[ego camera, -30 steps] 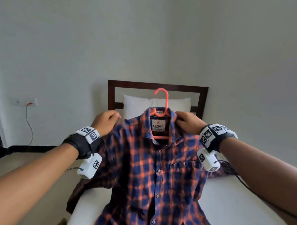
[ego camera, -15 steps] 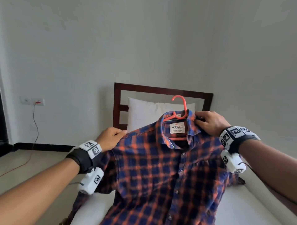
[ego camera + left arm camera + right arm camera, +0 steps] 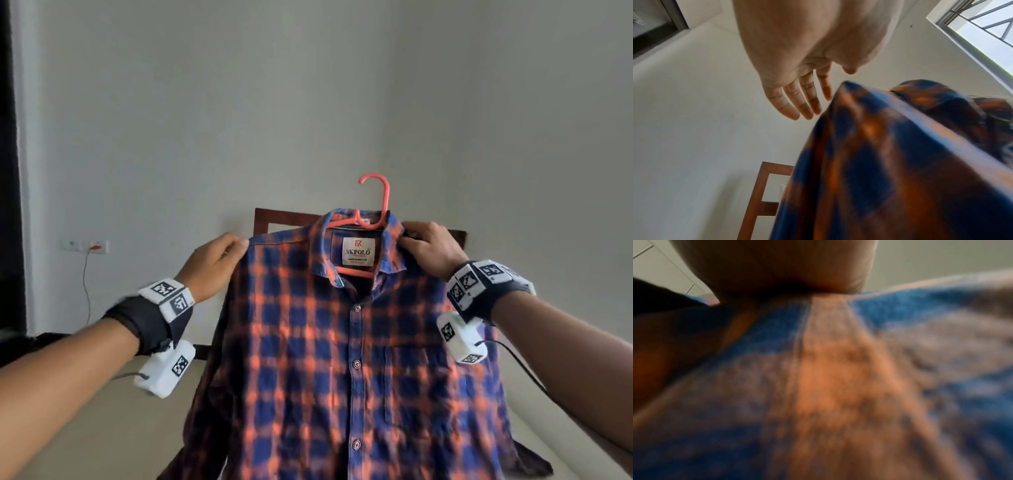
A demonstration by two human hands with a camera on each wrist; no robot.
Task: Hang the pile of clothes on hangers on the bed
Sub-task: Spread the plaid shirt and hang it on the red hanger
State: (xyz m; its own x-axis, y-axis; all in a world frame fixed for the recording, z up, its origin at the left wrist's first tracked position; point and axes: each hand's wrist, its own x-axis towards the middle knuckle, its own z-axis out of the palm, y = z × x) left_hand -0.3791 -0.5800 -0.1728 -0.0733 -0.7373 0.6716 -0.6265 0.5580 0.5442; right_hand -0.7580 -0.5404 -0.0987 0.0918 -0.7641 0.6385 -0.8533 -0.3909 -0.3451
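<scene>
Shirt (image 3: 346, 359) on its hanger (image 3: 375, 202), held up in the air above the bed.
The right hand (image 3: 430, 250) pinches the collar and shoulder; the left hand (image 3: 214, 265) lies flat-fingered against the other shoulder, gripping nothing. Hanging looks done for this one; next, lay it down on the bed without slipping it off.

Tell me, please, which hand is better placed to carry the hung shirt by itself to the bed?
Right, probably. The right hand grips the plaid shirt at the collar, just beside the orange hanger. The left hand is open, its straight fingers only at the shoulder edge.
</scene>
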